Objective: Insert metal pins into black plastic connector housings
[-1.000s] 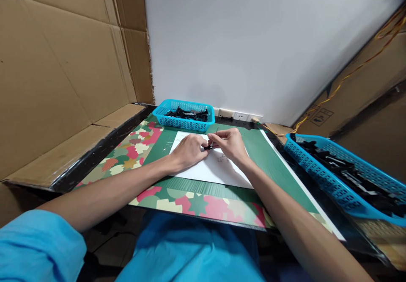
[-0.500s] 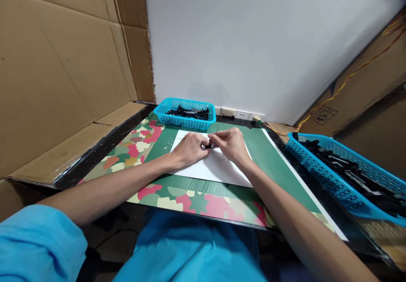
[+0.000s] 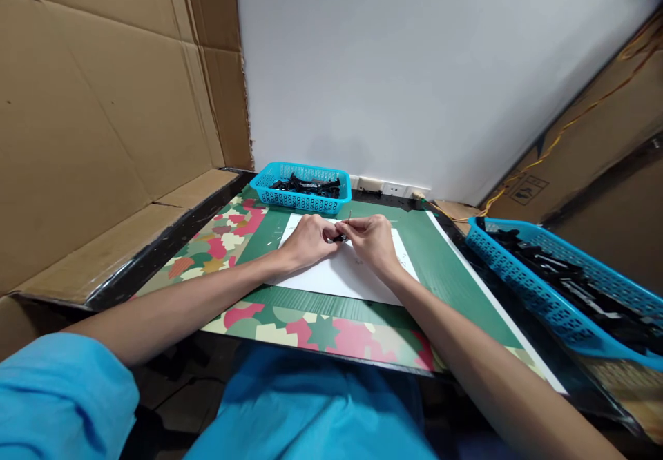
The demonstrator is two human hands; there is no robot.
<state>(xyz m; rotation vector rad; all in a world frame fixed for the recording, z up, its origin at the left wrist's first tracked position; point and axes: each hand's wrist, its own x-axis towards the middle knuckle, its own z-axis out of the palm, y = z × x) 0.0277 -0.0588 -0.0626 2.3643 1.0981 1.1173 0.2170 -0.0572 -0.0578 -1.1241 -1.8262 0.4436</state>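
Note:
Both hands meet over a white sheet of paper (image 3: 331, 277) lying on a green mat (image 3: 440, 260). My left hand (image 3: 306, 239) is closed, pinching a small black part (image 3: 339, 237) against the paper. My right hand (image 3: 369, 235) is closed too, its fingertips on the same black part and on a thin metal pin (image 3: 350, 217) that sticks up from them. A few tiny specks lie on the paper just right of my right hand.
A small blue basket (image 3: 300, 201) of black parts stands at the back of the mat. A larger blue basket (image 3: 523, 280) with black parts sits at the right. Cardboard walls (image 3: 103, 121) close off the left side; a camouflage-patterned sheet (image 3: 336, 332) covers the near edge.
Both hands have shifted slightly left on the paper, still joined on the small black part. The thin pin now stands a little further left.

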